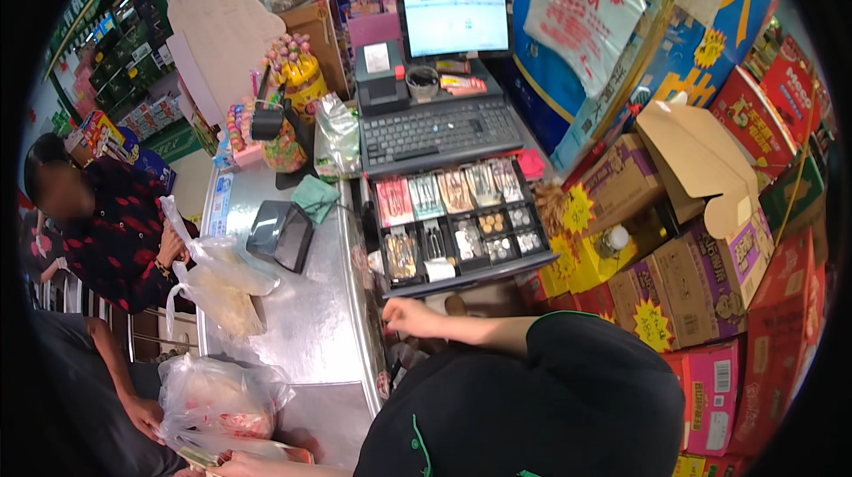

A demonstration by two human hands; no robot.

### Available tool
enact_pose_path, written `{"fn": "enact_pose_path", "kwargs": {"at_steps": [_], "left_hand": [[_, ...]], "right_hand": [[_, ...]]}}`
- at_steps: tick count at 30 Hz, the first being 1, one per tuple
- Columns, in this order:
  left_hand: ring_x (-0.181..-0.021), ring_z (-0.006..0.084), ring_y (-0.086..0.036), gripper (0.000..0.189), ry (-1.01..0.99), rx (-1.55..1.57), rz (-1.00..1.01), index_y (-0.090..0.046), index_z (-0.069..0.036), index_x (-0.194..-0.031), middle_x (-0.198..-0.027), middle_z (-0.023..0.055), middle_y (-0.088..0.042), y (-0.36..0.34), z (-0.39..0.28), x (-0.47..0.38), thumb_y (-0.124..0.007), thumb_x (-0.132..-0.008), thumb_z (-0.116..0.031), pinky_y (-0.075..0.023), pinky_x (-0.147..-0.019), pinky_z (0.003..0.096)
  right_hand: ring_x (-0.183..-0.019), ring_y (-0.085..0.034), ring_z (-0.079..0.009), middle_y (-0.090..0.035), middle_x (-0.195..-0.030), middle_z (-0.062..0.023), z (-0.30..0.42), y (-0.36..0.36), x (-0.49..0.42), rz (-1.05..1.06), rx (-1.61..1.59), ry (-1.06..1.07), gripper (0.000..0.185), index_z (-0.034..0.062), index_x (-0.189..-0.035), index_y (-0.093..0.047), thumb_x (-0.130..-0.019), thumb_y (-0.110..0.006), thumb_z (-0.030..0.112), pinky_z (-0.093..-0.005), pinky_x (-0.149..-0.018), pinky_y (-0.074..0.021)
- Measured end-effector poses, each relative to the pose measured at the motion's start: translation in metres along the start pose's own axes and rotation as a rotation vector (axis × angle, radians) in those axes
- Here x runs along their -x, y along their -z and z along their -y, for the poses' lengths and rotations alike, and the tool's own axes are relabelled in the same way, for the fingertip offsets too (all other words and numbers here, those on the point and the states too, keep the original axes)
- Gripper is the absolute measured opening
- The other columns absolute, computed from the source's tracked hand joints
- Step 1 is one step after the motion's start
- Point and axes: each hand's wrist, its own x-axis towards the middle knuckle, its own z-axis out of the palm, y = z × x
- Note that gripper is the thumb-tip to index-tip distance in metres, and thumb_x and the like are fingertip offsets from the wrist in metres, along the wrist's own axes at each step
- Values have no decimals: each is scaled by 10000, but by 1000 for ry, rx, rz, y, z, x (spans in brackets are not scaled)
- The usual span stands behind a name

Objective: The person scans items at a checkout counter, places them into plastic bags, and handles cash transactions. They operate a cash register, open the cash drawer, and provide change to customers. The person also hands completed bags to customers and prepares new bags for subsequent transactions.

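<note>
At the bottom edge my left hand (247,465) pinches a greenish banknote (200,457). A person's hand (189,472) is close to the same note, partly cut off by the frame. My right hand (411,318), fingers loosely bent and apart, hovers just before the front of the cash drawer (466,276); nothing shows in it. Pulled out, that drawer has banknotes (442,192) sorted in its upper slots and coins (491,223) in small cups. A filled clear plastic bag (219,394) sits on the metal counter (319,324) near my left hand.
One person (126,231) grips plastic bags (226,297) over the counter; another person (80,370) stands nearer. A dark device (279,235) and green cloth (314,199) lie on the counter. Beyond the drawer are a keyboard (439,133) and monitor (456,23). Cartons (692,284) crowd the right.
</note>
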Motion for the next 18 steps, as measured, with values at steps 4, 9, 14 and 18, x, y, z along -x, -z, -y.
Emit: {"fn": "enact_pose_path", "kwargs": {"at_steps": [4, 9, 14, 18], "left_hand": [[-675, 149, -452, 235, -50, 96, -57, -526, 11, -929, -794, 69, -514, -1, -20, -12, -556, -889, -218, -380, -617, 240], [-600, 115, -450, 218, -108, 239, 78, -542, 10, -874, -726, 47, -517, -30, -38, 26, -546, -892, -207, -382, -556, 212], [-681, 118, -487, 149, -48, 182, 591, -540, -41, -877, -812, 43, -538, -69, -36, 138, -494, -906, -180, -412, -645, 230], [-811, 190, -552, 201, -209, -137, 1380, -619, 3, -830, -846, 84, -588, -89, -35, 251, -492, -891, -140, -444, -754, 315]], "right_hand": [[-720, -575, -109, -607, -827, -22, -21, 41, 36, -149, -209, -195, 143, 39, -949, -595, -881, -620, 162, -250, -640, -492], [-627, -505, -63, -572, -725, 11, -49, 73, 92, -515, -446, -375, 198, 61, -915, -615, -940, -549, 246, -207, -575, -436], [-564, -441, -48, -535, -680, 31, -58, 84, 100, -766, -516, -278, 225, 69, -856, -619, -950, -522, 249, -193, -515, -359], [-569, -462, -48, -547, -664, 16, -26, 84, 93, -573, -373, -171, 206, 41, -860, -629, -940, -533, 205, -207, -516, -374]]}}
